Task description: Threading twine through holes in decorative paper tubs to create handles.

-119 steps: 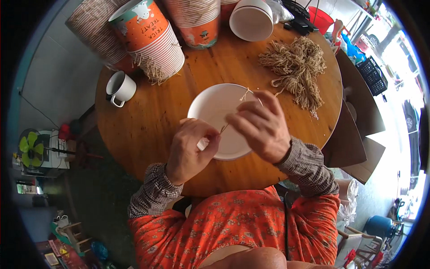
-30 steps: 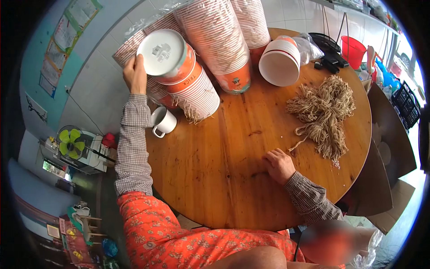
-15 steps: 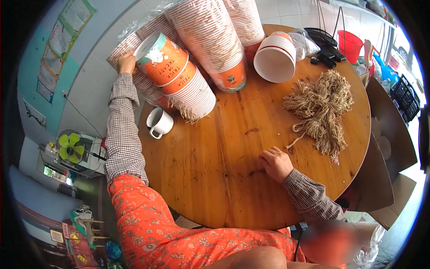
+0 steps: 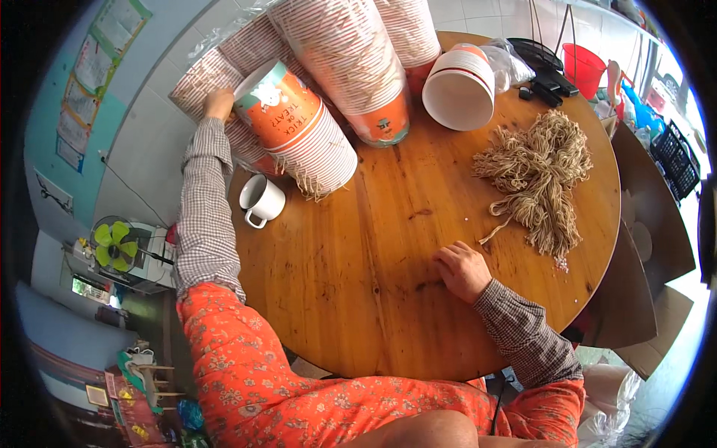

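My left hand (image 4: pixel 218 104) is beside the base of a tilted stack of orange paper buckets (image 4: pixel 278 116), seeming to touch it. Its fingers are mostly hidden. The nested rims (image 4: pixel 323 153) of that stack point toward me, and a few beige cord ends (image 4: pixel 310 185) hang from its lower edge. Close to it stands a white mug (image 4: pixel 263 200) with its handle toward me. On the bare middle of the table (image 4: pixel 373 269), my right hand (image 4: pixel 463 270) rests with curled fingers and nothing visible in them. A heap of beige twisted cord (image 4: pixel 539 179) lies beyond it to the right.
Tall plastic-wrapped bucket stacks (image 4: pixel 347 67) lean along the far left edge. A shorter bucket stack (image 4: pixel 457 89) lies on its side, mouth toward me. A black stand (image 4: pixel 541 71) and a red pail (image 4: pixel 582 69) are at the back right. Cardboard (image 4: pixel 635 299) flanks the table's right side.
The end bucket has slid down into its stack, closing the gap between the two printed bands. My left hand has shifted slightly nearer and right. My right hand stays where it was.
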`<control>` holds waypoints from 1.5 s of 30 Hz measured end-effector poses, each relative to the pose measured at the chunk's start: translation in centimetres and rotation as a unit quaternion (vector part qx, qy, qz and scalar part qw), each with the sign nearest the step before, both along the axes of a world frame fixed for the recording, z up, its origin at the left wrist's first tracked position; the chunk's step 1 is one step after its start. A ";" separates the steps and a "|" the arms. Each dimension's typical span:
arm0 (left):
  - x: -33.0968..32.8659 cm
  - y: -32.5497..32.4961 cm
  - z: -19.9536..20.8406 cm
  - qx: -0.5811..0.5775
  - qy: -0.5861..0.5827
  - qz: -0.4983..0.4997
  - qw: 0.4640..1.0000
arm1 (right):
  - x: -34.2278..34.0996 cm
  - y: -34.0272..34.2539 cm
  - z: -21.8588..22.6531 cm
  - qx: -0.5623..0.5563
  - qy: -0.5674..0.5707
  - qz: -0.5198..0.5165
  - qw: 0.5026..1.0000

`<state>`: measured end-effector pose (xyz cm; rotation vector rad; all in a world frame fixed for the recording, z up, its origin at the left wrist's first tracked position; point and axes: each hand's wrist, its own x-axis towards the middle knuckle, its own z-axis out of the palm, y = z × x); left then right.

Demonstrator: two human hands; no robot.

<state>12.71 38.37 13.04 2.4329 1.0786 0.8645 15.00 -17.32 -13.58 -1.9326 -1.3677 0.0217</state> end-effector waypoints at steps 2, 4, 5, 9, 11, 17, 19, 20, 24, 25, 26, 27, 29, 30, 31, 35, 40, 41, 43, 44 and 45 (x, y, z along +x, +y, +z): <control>-1.9 0.3 -0.2 -0.006 -0.088 0.003 0.996 | -0.4 0.5 0.2 0.008 0.000 0.010 1.000; -2.3 0.9 0.6 -0.006 -0.105 0.012 0.994 | -0.7 0.6 0.4 0.010 0.000 0.017 1.000; -2.2 1.0 0.7 -0.027 -0.090 0.026 0.995 | -0.6 0.6 0.5 0.020 -0.005 0.014 1.000; -4.0 1.8 2.0 0.243 -0.102 0.026 0.964 | -1.0 0.6 0.9 0.062 0.001 0.020 0.998; -4.9 1.2 1.3 0.286 -0.212 0.013 0.935 | -0.6 1.0 0.6 0.059 0.001 0.005 0.998; -1.8 -13.5 -8.9 0.161 -0.367 -0.188 0.896 | 1.9 -0.2 0.1 0.103 0.008 -0.090 0.991; -2.3 -17.3 -14.0 0.144 -0.263 -0.213 0.930 | 2.8 -0.5 1.1 0.122 0.000 -0.123 0.985; -1.8 -19.6 -17.0 0.068 -0.276 -0.240 0.928 | 3.2 -0.7 1.5 0.131 0.001 -0.147 0.980; 0.2 -27.0 -26.5 -0.251 -0.237 -0.215 0.913 | 5.6 -1.4 1.3 0.180 0.028 -0.228 0.956; 0.9 -28.5 -27.8 -0.356 -0.251 -0.212 0.875 | 6.1 -1.8 1.1 0.174 0.041 -0.261 0.949; 0.3 -27.2 -29.7 -0.323 -0.266 -0.212 0.883 | 6.4 -0.4 1.7 0.185 0.048 -0.261 0.946; 0.3 -28.4 -29.8 -0.243 -0.208 -0.235 0.918 | 7.6 -0.4 1.7 0.183 0.050 -0.282 0.941; 1.4 -28.8 -30.5 -0.228 -0.211 -0.275 0.910 | 11.2 1.0 2.6 0.210 -0.008 -0.285 0.935; 2.2 -31.7 -29.1 -0.209 -0.161 -0.295 0.918 | 14.2 0.1 2.7 0.208 -0.071 -0.307 0.926; 1.7 -30.8 -29.3 -0.207 -0.168 -0.289 0.919 | 15.8 2.0 4.3 0.211 -0.099 -0.305 0.923; 1.5 -29.3 -31.0 -0.203 -0.200 -0.305 0.909 | 21.4 8.4 9.2 0.172 -0.187 -0.321 0.912; 1.9 -29.7 -30.9 -0.163 -0.243 -0.323 0.900 | 25.3 13.5 13.0 0.056 -0.299 -0.337 0.891; 2.3 -29.9 -31.6 -0.163 -0.271 -0.319 0.894 | 25.9 14.0 12.9 0.032 -0.315 -0.340 0.886; 2.7 -29.7 -32.1 -0.134 -0.281 -0.312 0.897 | 26.6 15.4 12.3 -0.007 -0.321 -0.351 0.880; 2.9 -29.7 -32.4 -0.149 -0.274 -0.306 0.900 | 27.0 15.6 11.9 -0.013 -0.325 -0.353 0.877; 3.1 -30.1 -31.9 -0.164 -0.268 -0.301 0.900 | 27.6 15.5 11.7 -0.019 -0.331 -0.355 0.874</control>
